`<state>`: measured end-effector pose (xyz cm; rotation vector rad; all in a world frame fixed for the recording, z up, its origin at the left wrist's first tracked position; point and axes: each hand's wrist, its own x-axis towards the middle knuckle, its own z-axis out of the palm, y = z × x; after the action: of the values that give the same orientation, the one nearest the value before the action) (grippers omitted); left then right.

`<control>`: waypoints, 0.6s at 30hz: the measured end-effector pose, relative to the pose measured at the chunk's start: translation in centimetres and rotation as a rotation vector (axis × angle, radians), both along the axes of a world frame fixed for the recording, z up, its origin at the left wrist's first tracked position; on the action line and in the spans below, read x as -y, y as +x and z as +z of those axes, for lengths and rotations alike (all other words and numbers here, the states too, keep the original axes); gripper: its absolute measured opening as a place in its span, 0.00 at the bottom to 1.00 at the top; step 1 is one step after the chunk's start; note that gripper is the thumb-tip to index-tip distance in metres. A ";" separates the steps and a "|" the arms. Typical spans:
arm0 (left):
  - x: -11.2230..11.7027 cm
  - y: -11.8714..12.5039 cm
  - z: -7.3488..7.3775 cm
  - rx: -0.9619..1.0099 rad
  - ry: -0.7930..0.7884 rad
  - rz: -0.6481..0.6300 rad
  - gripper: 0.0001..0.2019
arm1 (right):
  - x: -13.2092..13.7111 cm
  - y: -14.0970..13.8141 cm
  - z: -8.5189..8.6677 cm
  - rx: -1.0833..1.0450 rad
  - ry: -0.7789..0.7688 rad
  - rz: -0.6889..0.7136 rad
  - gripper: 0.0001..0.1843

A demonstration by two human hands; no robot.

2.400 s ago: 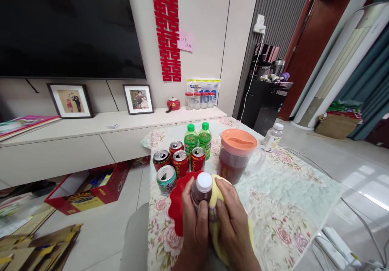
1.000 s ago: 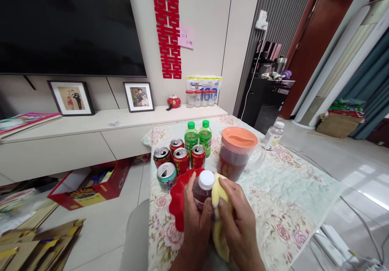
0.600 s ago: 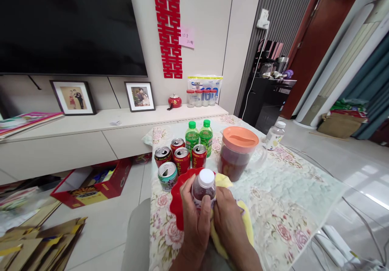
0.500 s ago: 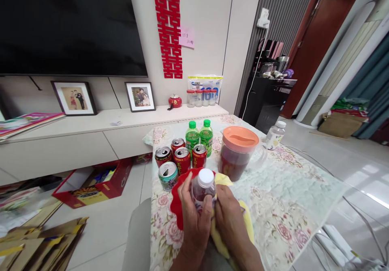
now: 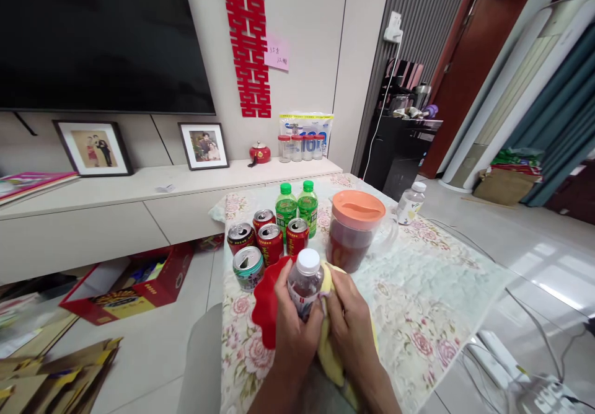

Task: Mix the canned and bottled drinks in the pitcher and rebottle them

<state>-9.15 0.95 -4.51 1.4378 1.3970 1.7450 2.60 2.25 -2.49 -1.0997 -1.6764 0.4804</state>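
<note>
My left hand [image 5: 296, 333] is wrapped round a clear bottle [image 5: 305, 281] with a white cap and dark contents, held upright. In my right hand [image 5: 349, 312] a yellow cloth [image 5: 331, 355] is bunched, pressed to the bottle's right side. Beneath and left of the bottle is a red scalloped dish [image 5: 264, 308], partly hidden by my left hand. Just beyond it stand several red drink cans [image 5: 270, 245] and one green-and-silver can [image 5: 248, 269]. A pitcher [image 5: 351, 240] of dark liquid with an orange lid stands beyond my right hand.
Two green-capped bottles [image 5: 307, 209] stand behind the cans. Another white-capped bottle [image 5: 411, 203] is at the table's far right. A floral cloth [image 5: 418, 302] covers the table. Flattened cardboard [image 5: 60, 377] and a red box [image 5: 130, 287] lie on the floor at left; cables trail at right.
The view has turned slightly right, so everything sits further left. My right hand has shifted the yellow cloth up along the bottle's side. The left hand keeps its hold.
</note>
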 end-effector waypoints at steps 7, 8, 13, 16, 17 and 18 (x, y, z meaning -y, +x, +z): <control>-0.8 -0.6 2.0 -0.152 -0.131 0.089 0.42 | -0.2 0.7 -1.7 -0.051 -0.022 0.005 0.20; -0.8 -0.6 2.4 -0.158 -0.147 0.092 0.43 | 0.0 0.8 -1.7 -0.075 -0.012 -0.011 0.19; -0.3 -0.3 3.5 -0.127 -0.166 0.105 0.39 | 1.7 1.3 -0.5 -0.120 0.168 -0.045 0.18; 0.4 -0.1 3.4 -0.139 -0.114 0.126 0.33 | 2.4 0.7 0.8 -0.042 0.362 -0.021 0.21; 0.6 -0.1 3.4 -0.142 -0.096 0.138 0.32 | 2.6 0.3 1.1 -0.033 0.391 -0.030 0.21; 0.9 0.0 3.3 -0.138 -0.087 0.146 0.31 | 2.7 0.0 1.3 -0.043 0.401 -0.047 0.21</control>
<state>-9.18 0.07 -1.23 1.4655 1.6673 1.6753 2.56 -0.43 -1.23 -0.8242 -1.6163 0.1260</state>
